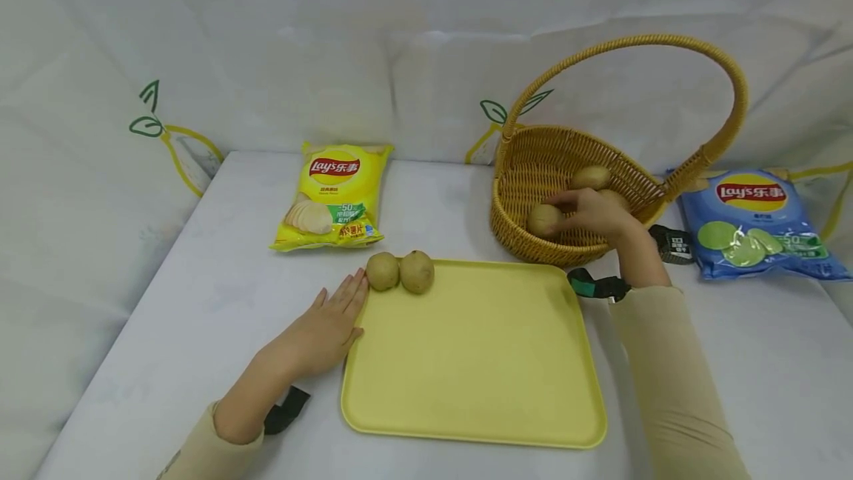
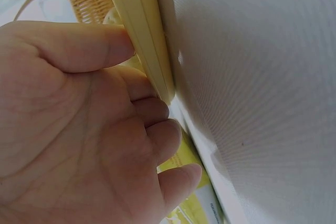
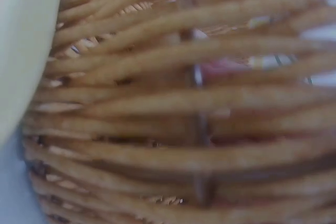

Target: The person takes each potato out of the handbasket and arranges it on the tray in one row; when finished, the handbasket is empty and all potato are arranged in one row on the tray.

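Note:
Two round yellow-brown pears [image 1: 400,272] sit side by side at the far left corner of the yellow tray [image 1: 473,361]. My left hand [image 1: 326,328] lies along the tray's left edge, fingers fairly straight; in the left wrist view its thumb touches the rim [image 2: 144,30]. Inside the wicker basket [image 1: 526,243], my right hand [image 1: 596,213] holds a pear [image 1: 543,221] between thumb and fingers. Another pear [image 1: 591,177] lies behind that hand, and one more [image 1: 614,200] is partly covered by it. The right wrist view shows only blurred wicker weave [image 3: 210,98], so the right fingers are hidden there.
A yellow chip bag [image 1: 333,198] lies behind the tray at left. To the basket's right is a blue chip bag [image 1: 760,224]. The basket's tall handle [image 1: 640,41] arches above it. White cloth [image 1: 266,58] hangs along the table's back.

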`<state>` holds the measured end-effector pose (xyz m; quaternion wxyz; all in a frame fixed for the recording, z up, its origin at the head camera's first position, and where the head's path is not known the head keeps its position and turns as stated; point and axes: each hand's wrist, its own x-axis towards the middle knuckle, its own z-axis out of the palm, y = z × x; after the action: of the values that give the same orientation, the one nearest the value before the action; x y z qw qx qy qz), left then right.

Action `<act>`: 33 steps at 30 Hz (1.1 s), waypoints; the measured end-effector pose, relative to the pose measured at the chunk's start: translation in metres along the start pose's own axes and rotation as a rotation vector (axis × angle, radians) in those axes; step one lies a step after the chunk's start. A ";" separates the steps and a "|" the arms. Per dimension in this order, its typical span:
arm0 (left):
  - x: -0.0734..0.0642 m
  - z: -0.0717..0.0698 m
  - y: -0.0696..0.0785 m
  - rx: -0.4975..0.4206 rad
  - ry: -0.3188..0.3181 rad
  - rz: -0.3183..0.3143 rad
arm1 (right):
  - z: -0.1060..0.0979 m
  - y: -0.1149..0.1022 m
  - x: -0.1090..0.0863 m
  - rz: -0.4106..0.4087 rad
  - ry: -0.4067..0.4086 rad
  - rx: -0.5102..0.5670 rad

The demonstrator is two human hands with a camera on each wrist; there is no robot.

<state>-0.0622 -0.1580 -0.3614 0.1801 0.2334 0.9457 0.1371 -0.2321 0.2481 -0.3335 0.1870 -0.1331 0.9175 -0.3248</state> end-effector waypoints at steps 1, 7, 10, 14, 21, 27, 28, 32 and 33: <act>0.000 0.001 0.000 -0.001 0.003 0.003 | 0.001 -0.001 0.000 -0.008 -0.016 -0.009; 0.000 0.003 -0.002 -0.009 -0.001 -0.004 | 0.004 -0.001 -0.002 -0.006 -0.038 0.007; 0.000 0.004 -0.002 -0.011 -0.004 -0.006 | 0.005 -0.001 -0.001 -0.010 -0.024 0.016; 0.001 0.006 -0.004 -0.012 0.008 0.007 | 0.005 0.000 -0.002 -0.010 0.008 0.028; 0.002 0.004 -0.003 -0.005 -0.004 -0.006 | 0.003 -0.004 -0.006 0.012 0.130 -0.008; 0.003 0.004 -0.004 0.000 -0.007 -0.009 | 0.005 -0.006 -0.010 -0.017 0.208 0.076; 0.003 0.005 -0.004 0.002 -0.005 -0.009 | 0.005 -0.006 -0.011 -0.025 0.226 0.084; 0.004 0.005 -0.005 0.005 -0.004 -0.010 | 0.008 -0.006 -0.012 -0.048 0.301 0.079; 0.004 0.005 -0.006 0.007 -0.003 -0.010 | 0.009 -0.006 -0.012 -0.056 0.321 0.074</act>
<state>-0.0651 -0.1600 -0.3691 0.1814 0.2293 0.9471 0.1325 -0.2168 0.2434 -0.3328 0.0339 -0.0978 0.9189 -0.3805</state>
